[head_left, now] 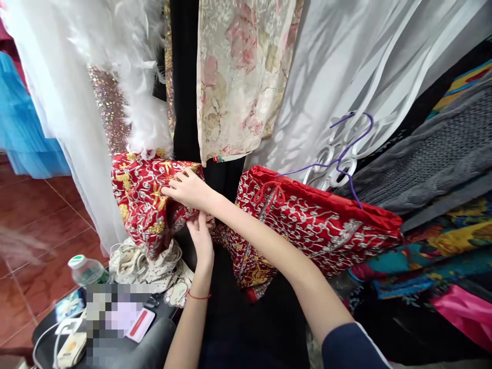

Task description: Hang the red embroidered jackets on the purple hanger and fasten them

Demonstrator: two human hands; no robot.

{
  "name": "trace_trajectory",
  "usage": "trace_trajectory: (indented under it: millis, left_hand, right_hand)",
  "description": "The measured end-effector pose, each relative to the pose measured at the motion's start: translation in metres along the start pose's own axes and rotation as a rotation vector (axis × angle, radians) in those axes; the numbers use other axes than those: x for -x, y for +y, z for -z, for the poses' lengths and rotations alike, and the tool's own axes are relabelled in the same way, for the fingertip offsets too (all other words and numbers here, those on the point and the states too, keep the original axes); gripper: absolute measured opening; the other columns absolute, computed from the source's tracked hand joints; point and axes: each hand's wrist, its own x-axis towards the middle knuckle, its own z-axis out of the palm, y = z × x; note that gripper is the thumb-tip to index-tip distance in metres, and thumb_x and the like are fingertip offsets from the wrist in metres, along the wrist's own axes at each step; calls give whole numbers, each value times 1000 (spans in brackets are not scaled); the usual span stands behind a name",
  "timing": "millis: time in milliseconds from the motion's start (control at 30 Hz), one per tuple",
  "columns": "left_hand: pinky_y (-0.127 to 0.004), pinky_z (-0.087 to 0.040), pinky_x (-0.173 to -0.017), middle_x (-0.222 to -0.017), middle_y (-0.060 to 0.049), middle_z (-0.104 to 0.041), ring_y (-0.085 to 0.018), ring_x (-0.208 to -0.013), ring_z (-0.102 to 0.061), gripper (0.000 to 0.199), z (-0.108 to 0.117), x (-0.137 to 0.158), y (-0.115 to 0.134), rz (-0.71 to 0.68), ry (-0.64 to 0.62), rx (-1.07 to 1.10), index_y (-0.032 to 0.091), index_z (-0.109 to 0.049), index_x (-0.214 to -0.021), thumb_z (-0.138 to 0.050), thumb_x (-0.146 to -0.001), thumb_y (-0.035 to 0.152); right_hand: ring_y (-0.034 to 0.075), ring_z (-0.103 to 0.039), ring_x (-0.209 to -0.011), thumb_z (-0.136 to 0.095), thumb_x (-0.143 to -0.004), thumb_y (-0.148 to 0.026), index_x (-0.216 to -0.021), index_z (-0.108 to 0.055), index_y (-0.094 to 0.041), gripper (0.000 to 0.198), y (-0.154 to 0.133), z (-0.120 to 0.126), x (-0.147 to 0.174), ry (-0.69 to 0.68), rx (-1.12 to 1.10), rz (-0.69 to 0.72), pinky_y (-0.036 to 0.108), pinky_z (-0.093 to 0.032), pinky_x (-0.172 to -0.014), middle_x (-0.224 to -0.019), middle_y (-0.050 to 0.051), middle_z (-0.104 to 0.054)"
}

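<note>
A red garment (140, 197) with gold and silver embroidery lies bunched in front of me. My right hand (190, 190) rests on its top with the fingers stretched out and apart over the cloth. Just below, my left hand (200, 238), a red cord at its wrist, grips the garment's lower edge, with some of its fingers hidden in the folds. To the right, a red piece with silver embroidery (303, 215) hangs by its gathered red waistband from a purple hanger (338, 163). Patterned red cloth also shows beneath my right forearm.
A dark seat (49, 333) at lower left carries a plastic bottle (88, 270), a white cable, small boxes and a bundle of pale dotted cloth (142, 264). Behind hang a floral panel (246, 77), white feathers (146, 123) and white fabric. Folded textiles crowd the right side.
</note>
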Motion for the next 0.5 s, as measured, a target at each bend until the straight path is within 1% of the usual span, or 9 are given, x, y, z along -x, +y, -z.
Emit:
trace_trajectory:
  millis: [100,167,200,233,300,333,400,467,500]
  left_hand:
    - [-31,-53,-73,-94,-11,-70,-20,-87,-70,42,1,-15,13,74,50,60,17,-58,-92,-56,-83,59]
    - [-32,-54,-73,-101,-11,-70,-21,-92,-69,39,1,-22,15,70,170,85,19,-58,-97,-55,-84,56]
    - [-32,-54,-76,-106,-10,-69,-21,-97,-69,35,1,-25,16,43,241,88,20,-56,-99,-55,-83,51]
    - [-33,-55,-80,-111,-10,-68,-20,-102,-67,32,1,-26,17,-4,298,80,21,-55,-101,-55,-82,47]
    - [-34,-54,-91,-112,-9,-68,-20,-109,-64,28,0,-25,20,-128,345,24,21,-54,-101,-56,-80,39]
    - [-35,-53,-94,-109,-8,-68,-20,-107,-64,26,-1,-23,23,-190,339,-22,20,-55,-99,-57,-80,37]
    - [-36,-53,-95,-98,-7,-68,-20,-98,-66,23,-3,-17,33,-316,300,-122,19,-56,-94,-56,-81,37]
    - [-36,-54,-93,-90,-6,-67,-20,-92,-66,21,-5,-10,46,-428,253,-214,18,-57,-94,-53,-84,36]
    - [-36,-54,-92,-87,-6,-66,-20,-90,-66,20,-6,-7,53,-481,233,-255,18,-58,-94,-52,-84,35]
  right_hand:
    - [23,-65,-96,-30,-103,-13,-120,-56,-16,32,2,7,8,51,-19,-107,41,-42,-92,-102,9,-73]
    - [22,-65,-92,-30,-102,-11,-121,-55,-13,32,8,16,16,72,-55,-198,37,-42,-87,-102,11,-73]
    - [22,-65,-92,-29,-102,-11,-122,-54,-12,32,13,23,21,84,-75,-247,36,-41,-85,-104,11,-73]
    - [22,-65,-92,-28,-102,-11,-125,-53,-12,34,19,29,26,98,-92,-298,35,-41,-84,-105,11,-72]
    - [22,-65,-93,-26,-103,-13,-128,-51,-12,35,33,41,38,129,-108,-402,35,-40,-85,-109,12,-71]
    - [23,-64,-95,-26,-103,-15,-128,-50,-12,35,41,45,43,146,-103,-451,36,-40,-86,-110,12,-70]
    - [26,-63,-101,-32,-103,-19,-125,-52,-13,30,56,50,53,181,-75,-534,39,-39,-91,-114,15,-67]
    - [29,-61,-106,-44,-99,-23,-119,-54,-13,25,67,49,60,197,-60,-606,41,-39,-95,-116,17,-66]
    - [29,-62,-105,-50,-95,-24,-117,-54,-13,25,71,47,64,189,-80,-644,41,-40,-94,-115,17,-66]
